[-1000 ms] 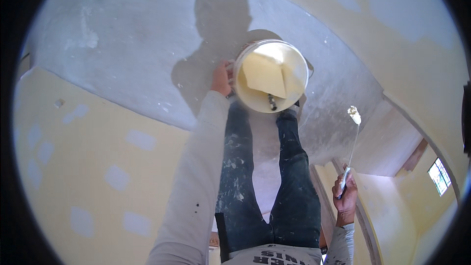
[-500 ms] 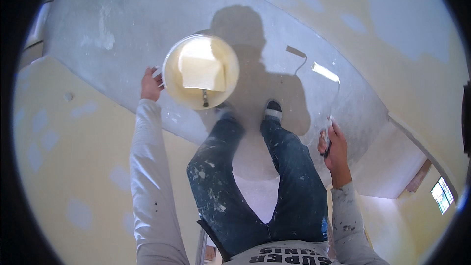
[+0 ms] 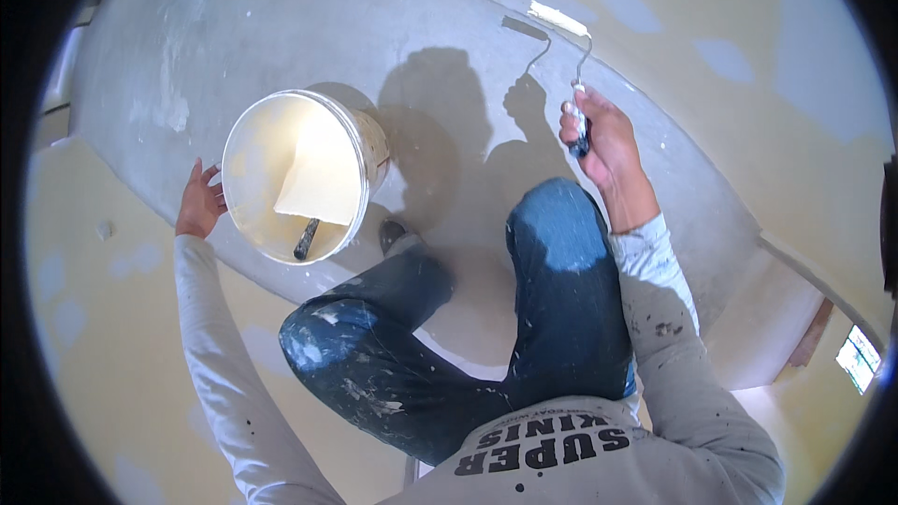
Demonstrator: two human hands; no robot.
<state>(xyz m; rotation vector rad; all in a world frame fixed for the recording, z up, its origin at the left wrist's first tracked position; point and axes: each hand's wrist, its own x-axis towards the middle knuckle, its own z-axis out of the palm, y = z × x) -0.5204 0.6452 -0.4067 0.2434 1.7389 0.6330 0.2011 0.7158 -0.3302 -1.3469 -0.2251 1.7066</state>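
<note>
My right hand (image 3: pixel 608 136) is wrapped round the dark, paint-spattered handle of a small paint roller (image 3: pixel 558 19). The roller's white sleeve points up and away, over the edge of the grey floor. At the left, my left hand (image 3: pixel 201 201) is at the rim of a white plastic bucket (image 3: pixel 374 145), some fingers apart and their tips partly hidden by its side. Inside the bucket are a pale, flat, squarish surface (image 3: pixel 323 182) and a dark handle (image 3: pixel 306 238) below it. What that handle belongs to is unclear.
Pale walls with patches of light curve round the grey floor (image 3: pixel 281 19), which has whitish smears. My bent knees (image 3: pixel 561 224) are between the bucket and my right arm. A shoe (image 3: pixel 391 234) shows beside the bucket. A small bright window (image 3: pixel 858 360) is at the far right.
The bucket and my left hand have moved left together. My right hand has lifted the roller up and away, and my knees have bent more.
</note>
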